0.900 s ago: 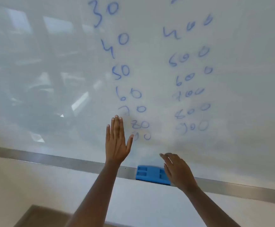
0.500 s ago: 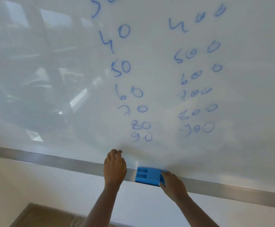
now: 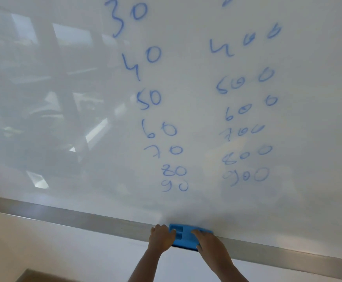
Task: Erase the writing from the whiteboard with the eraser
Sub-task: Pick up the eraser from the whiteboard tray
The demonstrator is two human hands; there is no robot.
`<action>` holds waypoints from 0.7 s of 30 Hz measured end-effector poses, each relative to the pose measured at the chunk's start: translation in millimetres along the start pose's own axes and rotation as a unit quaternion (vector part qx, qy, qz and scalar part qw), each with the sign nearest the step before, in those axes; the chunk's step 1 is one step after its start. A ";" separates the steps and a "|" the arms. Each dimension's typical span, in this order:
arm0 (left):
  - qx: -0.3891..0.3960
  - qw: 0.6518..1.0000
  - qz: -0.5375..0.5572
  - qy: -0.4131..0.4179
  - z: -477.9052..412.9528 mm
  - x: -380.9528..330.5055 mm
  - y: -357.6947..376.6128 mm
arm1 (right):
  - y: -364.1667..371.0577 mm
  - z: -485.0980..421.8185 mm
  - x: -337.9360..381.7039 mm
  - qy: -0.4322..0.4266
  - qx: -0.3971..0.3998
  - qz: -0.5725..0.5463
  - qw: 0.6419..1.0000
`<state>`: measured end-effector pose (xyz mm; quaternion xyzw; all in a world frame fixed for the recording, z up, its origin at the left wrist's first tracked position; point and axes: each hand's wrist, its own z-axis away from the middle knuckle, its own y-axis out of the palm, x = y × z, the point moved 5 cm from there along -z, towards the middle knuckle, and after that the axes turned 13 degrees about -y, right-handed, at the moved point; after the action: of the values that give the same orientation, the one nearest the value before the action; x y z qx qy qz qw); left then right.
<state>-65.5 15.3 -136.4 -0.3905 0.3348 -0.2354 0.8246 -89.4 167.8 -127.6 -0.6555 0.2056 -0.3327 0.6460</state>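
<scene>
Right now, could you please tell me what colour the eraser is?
Bright blue. The eraser shows in the head view, the only view, on the ledge.

Two bare forearms rise from the lower edge of the view toward the blue eraser (image 3: 186,238). The left hand (image 3: 161,238) and the right hand (image 3: 212,246) wear no gloves, rings, watch or sleeves below the eraser.
</scene>
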 end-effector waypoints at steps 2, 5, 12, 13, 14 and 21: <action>0.026 0.999 0.026 -0.010 0.6 -0.8 1.3 | -4.0 3.2 1.7 -0.001 -0.006 0.013 1.000; 0.078 0.990 0.119 -0.005 1.7 -2.3 -1.7 | -33.8 14.2 6.9 -0.053 -0.093 0.054 0.993; 0.178 0.933 0.312 0.020 21.0 -16.6 -36.7 | -86.8 48.2 13.8 -0.166 -0.317 0.177 0.917; 0.205 0.915 0.345 0.032 27.2 -21.8 -45.1 | -99.8 50.9 15.2 -0.180 -0.346 0.182 0.903; 0.227 0.899 0.371 0.051 33.7 -27.1 -54.6 | -112.2 54.0 17.0 -0.198 -0.377 0.193 0.884; 0.236 0.849 0.382 0.279 84.9 -69.9 -138.1 | -208.1 71.9 29.3 -0.261 -0.478 0.170 0.821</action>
<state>-67.0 21.3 40.1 0.0563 0.6080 -0.0727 0.7886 -52.0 215.2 86.2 -0.8990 0.2708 0.1057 0.3276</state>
